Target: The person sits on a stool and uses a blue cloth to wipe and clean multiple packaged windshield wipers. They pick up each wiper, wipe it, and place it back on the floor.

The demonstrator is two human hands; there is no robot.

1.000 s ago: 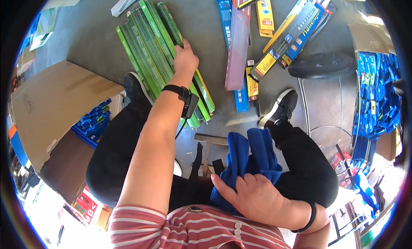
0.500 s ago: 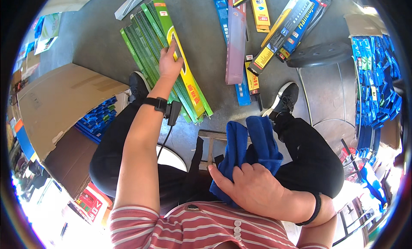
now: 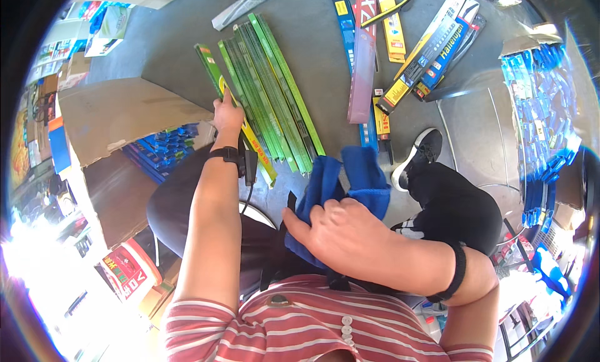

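Note:
My left hand (image 3: 229, 116) grips a long, narrow green and yellow box (image 3: 257, 144) around its middle. The box is tipped so that its narrow yellow side shows, just left of a row of similar long green boxes (image 3: 270, 90) on the floor. A folded blue cloth (image 3: 369, 174) is bunched in my right hand (image 3: 340, 228), close in front of my body. The right fingers are curled into the cloth, while the thumb sticks out to the left.
An open cardboard box (image 3: 134, 109) with blue packages stands at the left. Long packages, among them a purple box (image 3: 363, 68) and a blue-and-yellow package (image 3: 431, 49), lie far right. Another carton of blue packages (image 3: 540, 112) stands at the right edge.
My left hand has carried the green and yellow box leftward off the other green boxes and turned it on edge. The blue cloth, still in my right hand, has shifted slightly left.

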